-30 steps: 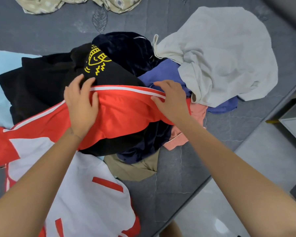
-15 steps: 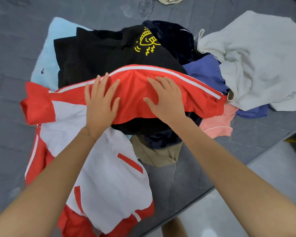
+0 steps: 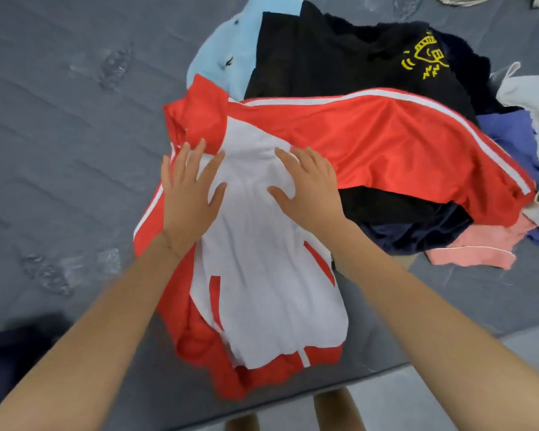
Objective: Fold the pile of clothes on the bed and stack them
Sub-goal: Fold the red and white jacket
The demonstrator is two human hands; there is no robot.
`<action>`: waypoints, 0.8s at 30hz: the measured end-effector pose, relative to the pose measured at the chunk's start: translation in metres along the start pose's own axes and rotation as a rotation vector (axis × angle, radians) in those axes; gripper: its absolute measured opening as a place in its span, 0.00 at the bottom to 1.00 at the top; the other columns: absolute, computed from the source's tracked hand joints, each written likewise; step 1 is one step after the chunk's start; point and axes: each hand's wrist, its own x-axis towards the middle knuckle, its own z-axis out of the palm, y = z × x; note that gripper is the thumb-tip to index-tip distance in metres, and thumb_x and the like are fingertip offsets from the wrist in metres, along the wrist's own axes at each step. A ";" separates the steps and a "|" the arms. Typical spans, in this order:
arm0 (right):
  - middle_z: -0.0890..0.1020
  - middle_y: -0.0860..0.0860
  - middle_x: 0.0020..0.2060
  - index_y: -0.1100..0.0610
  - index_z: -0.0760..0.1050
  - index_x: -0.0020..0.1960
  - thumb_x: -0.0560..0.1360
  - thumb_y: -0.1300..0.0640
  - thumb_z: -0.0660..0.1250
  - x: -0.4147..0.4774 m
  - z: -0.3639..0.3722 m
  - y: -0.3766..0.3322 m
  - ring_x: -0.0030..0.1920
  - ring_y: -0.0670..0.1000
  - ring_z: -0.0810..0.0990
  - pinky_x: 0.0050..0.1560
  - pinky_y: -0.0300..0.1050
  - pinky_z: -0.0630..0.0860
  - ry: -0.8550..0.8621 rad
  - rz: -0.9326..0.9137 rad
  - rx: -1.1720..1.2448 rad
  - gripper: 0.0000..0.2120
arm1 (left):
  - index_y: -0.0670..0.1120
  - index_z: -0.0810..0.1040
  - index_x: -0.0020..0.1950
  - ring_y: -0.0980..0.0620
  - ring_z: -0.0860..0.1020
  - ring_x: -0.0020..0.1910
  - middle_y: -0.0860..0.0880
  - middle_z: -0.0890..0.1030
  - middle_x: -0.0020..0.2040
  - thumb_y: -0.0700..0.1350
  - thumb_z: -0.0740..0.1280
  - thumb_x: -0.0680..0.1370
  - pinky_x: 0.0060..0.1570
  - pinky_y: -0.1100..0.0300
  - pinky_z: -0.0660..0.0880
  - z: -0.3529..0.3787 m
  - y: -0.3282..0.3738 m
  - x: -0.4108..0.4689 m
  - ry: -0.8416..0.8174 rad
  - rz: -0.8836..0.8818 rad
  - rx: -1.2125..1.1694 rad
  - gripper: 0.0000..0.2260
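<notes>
Shifted from red sleeve [image 3: 386, 141] to white chest panel: left hand [image 3: 190, 194], right hand [image 3: 308, 188], both flat, fingers spread, pressing red-and-white jacket [image 3: 262, 290] at bed [image 3: 59, 150] edge. Sleeve: trailing rightward over clothes pile [image 3: 339, 63], nearer right hand.

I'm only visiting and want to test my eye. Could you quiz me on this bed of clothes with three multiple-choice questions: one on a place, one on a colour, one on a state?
1. Where do the left hand and right hand rest?
A. on the jacket's white front
B. on a blue towel
C. on the floor

2. What colour is the print on the black shirt?
A. green
B. yellow
C. white

3. How are the fingers?
A. curled into fists
B. pinching a sleeve
C. straight and spread

Answers: 1 A, both palms lie on the white panel. 2 B, the drawing is yellow. 3 C, the fingers fan out flat and grip no cloth.
</notes>
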 end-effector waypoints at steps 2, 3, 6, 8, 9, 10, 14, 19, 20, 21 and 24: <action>0.75 0.58 0.67 0.54 0.68 0.74 0.72 0.44 0.65 0.000 0.018 -0.021 0.68 0.63 0.71 0.67 0.65 0.66 -0.046 -0.024 -0.006 0.32 | 0.49 0.69 0.74 0.39 0.61 0.76 0.43 0.65 0.76 0.53 0.59 0.82 0.73 0.38 0.50 -0.003 -0.022 -0.022 -0.039 -0.075 -0.005 0.21; 0.75 0.58 0.67 0.53 0.66 0.75 0.73 0.44 0.65 -0.001 0.026 -0.031 0.68 0.63 0.71 0.67 0.65 0.67 -0.070 -0.033 -0.004 0.33 | 0.50 0.68 0.75 0.39 0.60 0.76 0.44 0.66 0.76 0.53 0.59 0.82 0.74 0.38 0.49 -0.005 -0.031 -0.033 -0.057 -0.119 -0.016 0.22; 0.73 0.59 0.69 0.53 0.64 0.76 0.74 0.46 0.68 -0.002 0.049 -0.060 0.70 0.64 0.69 0.68 0.65 0.65 -0.128 -0.065 -0.018 0.33 | 0.50 0.68 0.75 0.38 0.61 0.75 0.44 0.67 0.76 0.53 0.59 0.80 0.73 0.37 0.50 -0.009 -0.057 -0.066 -0.091 -0.214 -0.016 0.23; 0.73 0.59 0.69 0.53 0.66 0.75 0.73 0.44 0.67 -0.003 0.063 -0.076 0.69 0.65 0.70 0.67 0.66 0.67 -0.140 -0.103 -0.044 0.33 | 0.49 0.67 0.75 0.38 0.60 0.75 0.43 0.66 0.76 0.54 0.57 0.80 0.74 0.37 0.49 -0.011 -0.074 -0.085 -0.142 -0.271 0.002 0.24; 0.74 0.59 0.68 0.53 0.66 0.75 0.72 0.44 0.66 -0.003 0.069 -0.083 0.68 0.66 0.71 0.66 0.66 0.68 -0.146 -0.120 -0.053 0.33 | 0.49 0.67 0.75 0.38 0.60 0.76 0.42 0.66 0.76 0.54 0.57 0.80 0.74 0.37 0.49 -0.012 -0.083 -0.093 -0.164 -0.297 0.009 0.24; 0.74 0.59 0.68 0.53 0.66 0.75 0.72 0.43 0.65 -0.002 0.075 -0.089 0.68 0.66 0.71 0.66 0.66 0.68 -0.152 -0.134 -0.062 0.33 | 0.49 0.67 0.75 0.37 0.60 0.75 0.42 0.66 0.75 0.54 0.57 0.80 0.74 0.37 0.49 -0.012 -0.090 -0.100 -0.176 -0.317 0.017 0.24; 0.69 0.57 0.73 0.50 0.61 0.77 0.75 0.44 0.67 0.002 0.096 -0.108 0.72 0.63 0.66 0.70 0.62 0.63 -0.232 -0.190 -0.107 0.33 | 0.48 0.68 0.75 0.38 0.60 0.76 0.41 0.66 0.75 0.52 0.60 0.80 0.73 0.36 0.50 -0.014 -0.113 -0.126 -0.170 -0.367 0.023 0.23; 0.67 0.57 0.74 0.49 0.59 0.78 0.76 0.44 0.67 0.005 0.119 -0.126 0.74 0.63 0.63 0.72 0.63 0.60 -0.320 -0.249 -0.113 0.34 | 0.47 0.68 0.75 0.38 0.63 0.75 0.41 0.69 0.73 0.52 0.62 0.80 0.73 0.36 0.52 -0.006 -0.133 -0.150 -0.191 -0.471 -0.023 0.24; 0.67 0.57 0.74 0.49 0.59 0.78 0.76 0.44 0.67 0.006 0.124 -0.129 0.74 0.63 0.63 0.72 0.63 0.60 -0.334 -0.258 -0.118 0.34 | 0.47 0.69 0.75 0.37 0.64 0.74 0.41 0.71 0.72 0.52 0.61 0.80 0.73 0.36 0.53 -0.002 -0.135 -0.154 -0.202 -0.495 -0.043 0.23; 0.67 0.57 0.74 0.49 0.59 0.78 0.76 0.44 0.67 0.007 0.129 -0.131 0.74 0.63 0.63 0.72 0.63 0.60 -0.347 -0.269 -0.124 0.34 | 0.46 0.69 0.74 0.37 0.63 0.74 0.40 0.72 0.71 0.51 0.62 0.81 0.73 0.36 0.53 0.004 -0.137 -0.157 -0.217 -0.528 -0.067 0.23; 0.65 0.56 0.75 0.49 0.59 0.78 0.76 0.43 0.67 0.014 0.143 -0.136 0.75 0.61 0.60 0.74 0.62 0.57 -0.412 -0.284 -0.134 0.34 | 0.44 0.67 0.75 0.39 0.58 0.77 0.41 0.71 0.72 0.49 0.59 0.83 0.74 0.40 0.48 0.023 -0.139 -0.168 -0.299 -0.710 -0.163 0.21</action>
